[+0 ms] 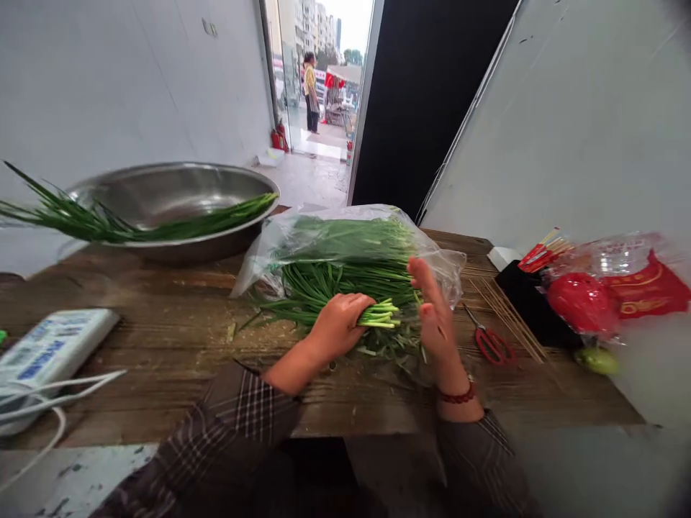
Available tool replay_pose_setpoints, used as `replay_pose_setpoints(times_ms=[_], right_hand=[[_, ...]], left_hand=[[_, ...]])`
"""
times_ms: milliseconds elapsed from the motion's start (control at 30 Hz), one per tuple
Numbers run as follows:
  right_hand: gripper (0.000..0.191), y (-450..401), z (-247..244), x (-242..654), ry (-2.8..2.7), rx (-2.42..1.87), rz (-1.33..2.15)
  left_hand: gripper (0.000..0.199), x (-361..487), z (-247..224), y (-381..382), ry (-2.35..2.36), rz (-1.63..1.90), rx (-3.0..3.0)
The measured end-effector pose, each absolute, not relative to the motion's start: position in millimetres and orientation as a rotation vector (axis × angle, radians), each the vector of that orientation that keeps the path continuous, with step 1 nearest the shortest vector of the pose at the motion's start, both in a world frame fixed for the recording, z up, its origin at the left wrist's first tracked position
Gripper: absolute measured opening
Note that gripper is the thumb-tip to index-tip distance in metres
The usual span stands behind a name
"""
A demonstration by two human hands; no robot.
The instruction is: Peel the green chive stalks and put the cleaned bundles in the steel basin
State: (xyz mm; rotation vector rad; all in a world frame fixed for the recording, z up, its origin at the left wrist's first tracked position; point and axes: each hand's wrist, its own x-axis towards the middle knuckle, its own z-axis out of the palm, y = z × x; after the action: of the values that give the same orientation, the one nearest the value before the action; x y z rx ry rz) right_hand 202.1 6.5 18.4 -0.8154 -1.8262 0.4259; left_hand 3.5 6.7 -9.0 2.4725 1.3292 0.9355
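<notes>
My left hand (340, 324) is wrapped round a bunch of garlic chives (381, 314), its pale cut ends pointing right. Just to the right, my right hand (438, 316) is raised with the fingers stretched out, apart from the bunch and holding nothing. Behind both hands lies a large pile of chives (345, 241), partly under a clear plastic bag (253, 266). Trimmed leaf scraps (396, 349) are scattered on the wooden table (188, 367) below the hands. Red-handled scissors (494, 345) lie to the right of my right hand.
A wide steel basin (188, 169) at the back left holds more chives, their leaves hanging over its rim. A white power strip (54, 345) with cables is at the left. Thin wooden sticks (510, 316), a black box (534, 302) and red packages (586, 298) are at the right.
</notes>
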Motion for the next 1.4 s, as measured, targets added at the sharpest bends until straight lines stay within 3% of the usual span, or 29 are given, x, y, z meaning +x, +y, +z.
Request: replay_pose_setpoints(times_ms=[167,367,833,967,1100,1267,1400], right_hand=[[0.078,-23,46,187,-1.953,-0.822,0.144],[0.073,-24,42,172,-2.399,-0.909,0.149],[0.066,-35,34,161,-2.172,-0.916,0.214],[0.072,-34,14,172,-1.707,-1.041,0.383],[0.079,-30,-9,155,-1.672,-1.127,0.655],[0.063,-22,-12,116,-1.596,-1.080,0.751],[0.053,-18,-3,97,-1.399,-1.064,0.776]], left_hand=[[0.028,6,-9,7,1.312,0.882,2.550],[0.025,9,-7,4,1.323,0.813,2.561],[0.026,9,-8,0,1.265,0.831,2.608],[0.033,7,-5,-2,1.379,1.035,2.500],[0.050,10,-11,-3,1.278,1.236,2.370],[0.081,14,-21,5,1.039,1.398,2.278],[0.083,16,-23,11,1.057,1.398,2.334]])
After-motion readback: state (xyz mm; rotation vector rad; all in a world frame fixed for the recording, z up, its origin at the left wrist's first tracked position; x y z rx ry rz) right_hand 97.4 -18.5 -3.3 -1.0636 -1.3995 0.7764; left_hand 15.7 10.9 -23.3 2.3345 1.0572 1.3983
